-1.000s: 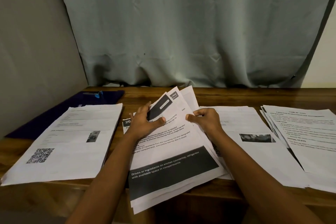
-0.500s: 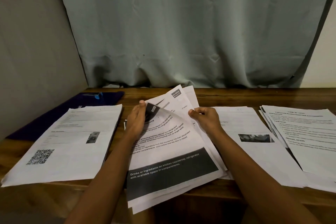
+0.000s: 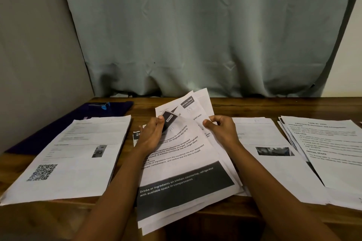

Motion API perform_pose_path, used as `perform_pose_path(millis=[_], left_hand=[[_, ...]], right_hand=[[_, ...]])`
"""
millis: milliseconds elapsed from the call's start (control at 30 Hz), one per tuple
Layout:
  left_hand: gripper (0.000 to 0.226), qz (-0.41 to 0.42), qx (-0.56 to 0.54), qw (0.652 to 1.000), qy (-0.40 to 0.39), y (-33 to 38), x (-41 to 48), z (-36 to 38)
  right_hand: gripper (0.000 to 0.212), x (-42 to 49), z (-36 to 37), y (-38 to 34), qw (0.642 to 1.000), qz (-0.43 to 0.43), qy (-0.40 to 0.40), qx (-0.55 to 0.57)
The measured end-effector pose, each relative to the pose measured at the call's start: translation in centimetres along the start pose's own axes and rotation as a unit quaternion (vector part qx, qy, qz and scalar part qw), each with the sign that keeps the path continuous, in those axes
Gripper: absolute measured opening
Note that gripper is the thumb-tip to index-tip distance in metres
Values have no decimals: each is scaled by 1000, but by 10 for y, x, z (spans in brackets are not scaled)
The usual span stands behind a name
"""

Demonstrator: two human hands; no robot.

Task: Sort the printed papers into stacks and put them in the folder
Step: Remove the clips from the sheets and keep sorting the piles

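A pale grey-green curtain [image 3: 205, 35] fills the upper frame behind a wooden table [image 3: 254, 105] spread with printed papers. A QR-code pile [image 3: 78, 152] lies at left, a fanned middle pile [image 3: 188, 188] hangs over the near edge at bottom centre, a photo pile [image 3: 274, 172] sits right of centre, and a text pile [image 3: 329, 143] lies at the right edge. A dark folder [image 3: 49, 135] lies closed at centre left, partly under the QR-code pile, with a small blue object [image 3: 100, 105] on its far end. At centre, the person's left hand [image 3: 152, 135] pinches the raised upper corner of the top sheet [image 3: 176, 143] between thumb and fingers. The right hand [image 3: 221, 129], fingers curled, pinches the right edge of the middle pile's sheets.
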State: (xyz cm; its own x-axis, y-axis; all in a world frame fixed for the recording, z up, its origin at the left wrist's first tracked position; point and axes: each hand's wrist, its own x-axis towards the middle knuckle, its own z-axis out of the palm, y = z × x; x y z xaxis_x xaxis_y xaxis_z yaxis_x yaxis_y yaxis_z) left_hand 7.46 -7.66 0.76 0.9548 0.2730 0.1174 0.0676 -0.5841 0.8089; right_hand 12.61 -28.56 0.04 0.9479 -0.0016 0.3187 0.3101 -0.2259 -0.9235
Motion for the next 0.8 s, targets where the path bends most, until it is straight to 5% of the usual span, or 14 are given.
perform_pose_path(millis=[400,800], left_hand=[[75,73,152,985,-31,-13,8,3],[96,55,119,991,3,-13,7,4]], right_hand=[[36,-2,-9,0,976,-64,86,-191],[37,1,-38,-41,918,-276,250,-138]])
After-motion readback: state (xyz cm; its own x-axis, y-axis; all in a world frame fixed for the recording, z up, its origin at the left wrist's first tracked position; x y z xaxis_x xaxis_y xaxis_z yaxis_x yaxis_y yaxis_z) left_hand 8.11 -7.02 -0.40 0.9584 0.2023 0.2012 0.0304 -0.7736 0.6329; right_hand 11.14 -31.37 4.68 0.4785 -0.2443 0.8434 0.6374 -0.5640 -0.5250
